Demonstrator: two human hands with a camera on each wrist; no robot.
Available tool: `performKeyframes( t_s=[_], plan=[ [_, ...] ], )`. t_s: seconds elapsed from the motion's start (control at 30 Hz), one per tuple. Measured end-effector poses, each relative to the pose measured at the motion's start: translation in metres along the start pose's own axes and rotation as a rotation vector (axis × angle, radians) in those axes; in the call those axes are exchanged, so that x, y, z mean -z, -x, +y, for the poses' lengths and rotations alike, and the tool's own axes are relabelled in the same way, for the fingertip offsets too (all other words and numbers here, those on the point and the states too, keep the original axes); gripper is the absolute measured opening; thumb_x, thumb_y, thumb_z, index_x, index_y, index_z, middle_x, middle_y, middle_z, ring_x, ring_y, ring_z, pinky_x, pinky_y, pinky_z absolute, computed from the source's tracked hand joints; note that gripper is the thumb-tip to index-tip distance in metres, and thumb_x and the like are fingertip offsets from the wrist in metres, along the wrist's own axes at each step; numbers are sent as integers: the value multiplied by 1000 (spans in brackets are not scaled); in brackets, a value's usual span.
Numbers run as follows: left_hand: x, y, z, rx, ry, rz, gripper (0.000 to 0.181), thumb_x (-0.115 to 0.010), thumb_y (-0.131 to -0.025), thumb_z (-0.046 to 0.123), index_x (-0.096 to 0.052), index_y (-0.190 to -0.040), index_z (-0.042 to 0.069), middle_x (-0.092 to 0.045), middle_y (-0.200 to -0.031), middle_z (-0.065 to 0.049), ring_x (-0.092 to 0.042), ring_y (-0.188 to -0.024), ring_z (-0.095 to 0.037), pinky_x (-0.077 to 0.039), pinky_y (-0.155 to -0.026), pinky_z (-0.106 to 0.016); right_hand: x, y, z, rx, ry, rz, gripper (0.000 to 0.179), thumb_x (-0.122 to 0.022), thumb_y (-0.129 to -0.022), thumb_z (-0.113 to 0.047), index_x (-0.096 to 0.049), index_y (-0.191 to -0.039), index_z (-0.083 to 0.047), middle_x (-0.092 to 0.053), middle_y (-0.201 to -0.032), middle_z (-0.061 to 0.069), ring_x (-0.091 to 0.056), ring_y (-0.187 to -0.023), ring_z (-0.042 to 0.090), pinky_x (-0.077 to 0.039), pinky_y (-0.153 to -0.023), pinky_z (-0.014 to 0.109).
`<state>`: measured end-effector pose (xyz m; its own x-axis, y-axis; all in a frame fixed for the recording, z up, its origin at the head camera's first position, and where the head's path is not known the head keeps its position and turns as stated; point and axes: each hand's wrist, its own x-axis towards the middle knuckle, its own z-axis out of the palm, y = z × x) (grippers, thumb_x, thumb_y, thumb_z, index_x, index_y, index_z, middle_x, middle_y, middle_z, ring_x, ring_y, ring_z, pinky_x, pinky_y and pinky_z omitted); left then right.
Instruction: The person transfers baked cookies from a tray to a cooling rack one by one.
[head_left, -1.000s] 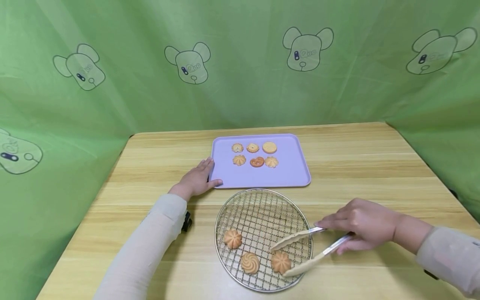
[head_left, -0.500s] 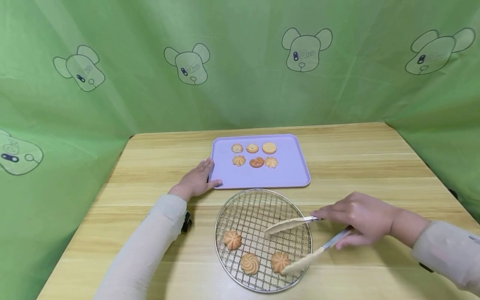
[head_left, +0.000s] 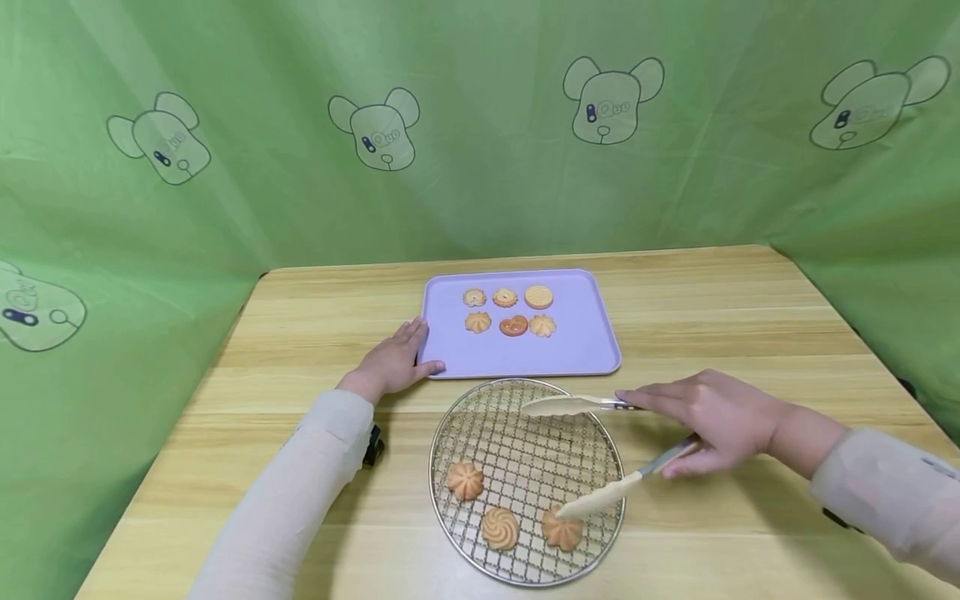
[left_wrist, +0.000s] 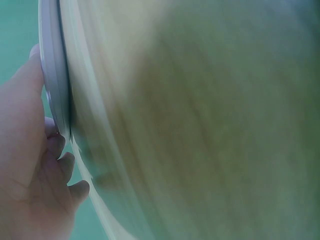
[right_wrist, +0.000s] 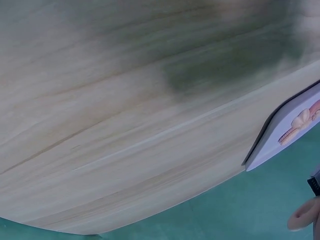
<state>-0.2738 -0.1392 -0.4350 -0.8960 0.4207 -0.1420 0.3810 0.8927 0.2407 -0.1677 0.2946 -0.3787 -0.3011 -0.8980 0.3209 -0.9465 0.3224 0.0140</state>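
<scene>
In the head view my left hand (head_left: 390, 360) rests at the left edge of a lilac tray (head_left: 525, 362), fingers straight along the side and thumb on the near corner. My right hand (head_left: 716, 421) holds metal tongs (head_left: 600, 500) with cream tips, their arms spread wide over a round wire rack (head_left: 517, 442). The near tip overlaps a flower-shaped cookie (head_left: 562, 533); the far tip hangs over the rack's back part. A swirl cookie (head_left: 500, 528) and another flower-shaped cookie (head_left: 465, 481) lie on the rack's left side.
Two rows of cookies lie on the tray, among them a round cookie (head_left: 538, 297) and a brown pretzel-shaped cookie (head_left: 513, 326). Tray and rack stand close together on a wooden table (head_left: 720, 325). A green curtain (head_left: 480, 192) hangs behind and at the sides.
The right hand has moved away from the body, and the tongs have spread wider, the far arm swinging toward the tray. The cookies and the left hand stay put.
</scene>
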Motion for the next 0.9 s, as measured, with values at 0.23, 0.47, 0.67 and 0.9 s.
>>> performKeyframes(
  t_s=[0.23,0.47,0.67,0.9],
  plan=[
    [1,2,1,-4,-2,-3,86,-43,-94,58,-12,-151,2,-7,-158,-13,-9,-143,-31,-14,-115,-42,-3,-4,6,-27,14,19,85,-75,-73,-56,-54,-129,4,-67,-109,13,-64,-70,7,-57,-60,27],
    [1,0,1,-7,-5,1,86,-44,-94,58,-12,-151,2,-7,-158,-13,-9,-143,-31,-14,-115,-42,-5,-8,12,-75,66,36,86,-72,-74,-60,-56,-126,6,-68,-107,14,-65,-68,12,-56,-56,27],
    [1,0,1,-3,-8,3,86,-43,-94,59,-12,-152,2,-6,-158,-12,-9,-143,-31,-14,-115,-42,-7,-10,17,-157,115,21,89,-71,-72,-63,-56,-127,5,-68,-105,16,-64,-61,14,-56,-53,30],
    [2,1,2,2,5,-4,86,-44,-94,58,-11,-152,3,-5,-158,-11,-9,-143,-31,-14,-115,-42,-8,-12,21,-262,148,-13,91,-73,-69,-65,-56,-129,2,-68,-106,17,-64,-58,16,-56,-53,34]
  ],
)
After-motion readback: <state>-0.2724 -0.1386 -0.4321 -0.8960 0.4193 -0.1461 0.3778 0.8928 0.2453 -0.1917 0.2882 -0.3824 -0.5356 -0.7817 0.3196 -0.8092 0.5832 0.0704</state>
